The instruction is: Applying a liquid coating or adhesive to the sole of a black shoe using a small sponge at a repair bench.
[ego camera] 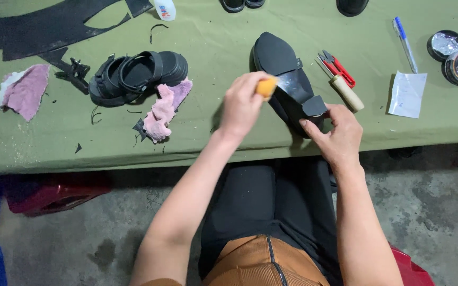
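**Head view: both hands on an upturned black shoe, orange block at the sole**

Head view looks down on a green cloth-covered counter [213,143]. A black pointed-toe heeled shoe [272,54] lies sole-up at the counter's near edge, right between the 2 hands. Its long axis runs diagonally: toe up and away from the person, block heel down toward the right hand.

Left hand [242,103] is closed around a small orange block, prob. a sponge or sanding pad [266,86], pressed against the shiny arch of the sole. Shoe sits directly to that hand's right, touching the block.

Right hand [340,132] is clamped on the heel end w/ thumb and fingers pinching the sides, steadying it. Right hand is the one at the heel, left at mid-sole; toe points away from both.

Around them:
- Just beyond the right hand: red-handled snips [336,68] and a wooden-handled tool [347,93], lying side by side.
- Further right: white paper scrap [407,94], blue pen [405,43], 2 round black tins [456,56].
- Left of the left hand: pink rag [165,108] beside a black strappy sandal [138,76]; another pink rag [26,90] and black sheet offcuts [49,26] well apart.
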